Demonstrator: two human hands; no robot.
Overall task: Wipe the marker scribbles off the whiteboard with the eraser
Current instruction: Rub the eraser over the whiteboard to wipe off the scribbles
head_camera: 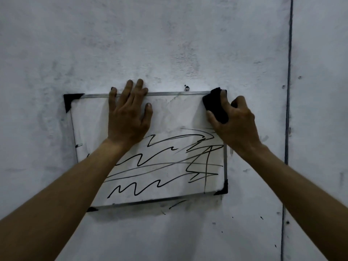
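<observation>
The whiteboard (90, 129) hangs on a grey wall (169, 44), tilted so that its bottom edge rises toward the right, with a small hook (186, 88) just above its top edge. The left hand (128, 113) lies flat against the board's upper middle, its fingers (129, 87) straight and spread, their tips reaching past the top edge onto the wall. The right hand (237, 123) is at the board's top right corner, its fingers curled round a black eraser (214, 106), which is pressed against the corner and partly overlaps the frame. The upper band of the board between the two hands shows only faint smears. Black scribbles (160, 166) cover the lower half and run up the right side to just under the right hand. Stray marks (177, 203) sit on the wall below the bottom edge.
</observation>
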